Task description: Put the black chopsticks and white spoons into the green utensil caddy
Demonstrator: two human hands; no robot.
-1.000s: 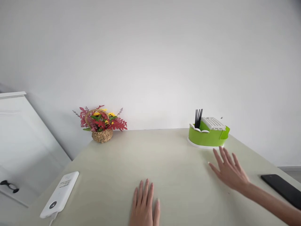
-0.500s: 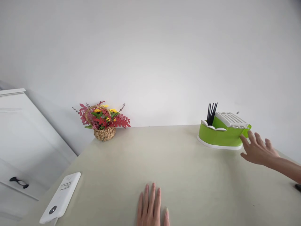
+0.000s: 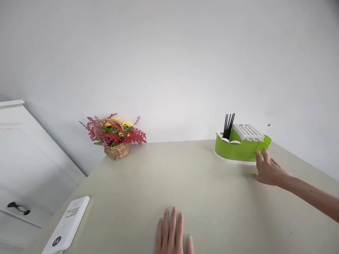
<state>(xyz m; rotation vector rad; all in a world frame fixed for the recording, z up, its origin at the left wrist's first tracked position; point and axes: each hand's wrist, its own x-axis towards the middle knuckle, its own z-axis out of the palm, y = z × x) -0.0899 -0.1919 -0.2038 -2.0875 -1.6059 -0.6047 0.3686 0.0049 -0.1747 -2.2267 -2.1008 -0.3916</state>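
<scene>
My left hand [image 3: 171,233] lies flat on the table at the bottom middle, fingers stretched out, holding nothing. At the right, my right hand [image 3: 271,171] reaches to the right end of a green utensil holder [image 3: 234,151]. Its fingers are apart, and the fingertips overlap the holder's translucent green side piece [image 3: 265,143]; whether they touch cannot be made out. Black chopsticks [image 3: 228,126] stand upright in the holder's left part. A white slotted rack [image 3: 249,132] tops its right part, and a white base runs around the bottom.
A wicker basket [image 3: 116,151] of red and yellow flowers stands at the table's back left. The white power bank [image 3: 67,225] with a cable lies near the left edge. Beyond that edge is a white cabinet [image 3: 34,169] with a black handle. A pale wall rises behind the table [image 3: 185,176].
My right hand has moved forward to the holder's right end, its fingertips now overlapping it. My left hand stays flat. The view has shifted, and the black phone at the right has left it.
</scene>
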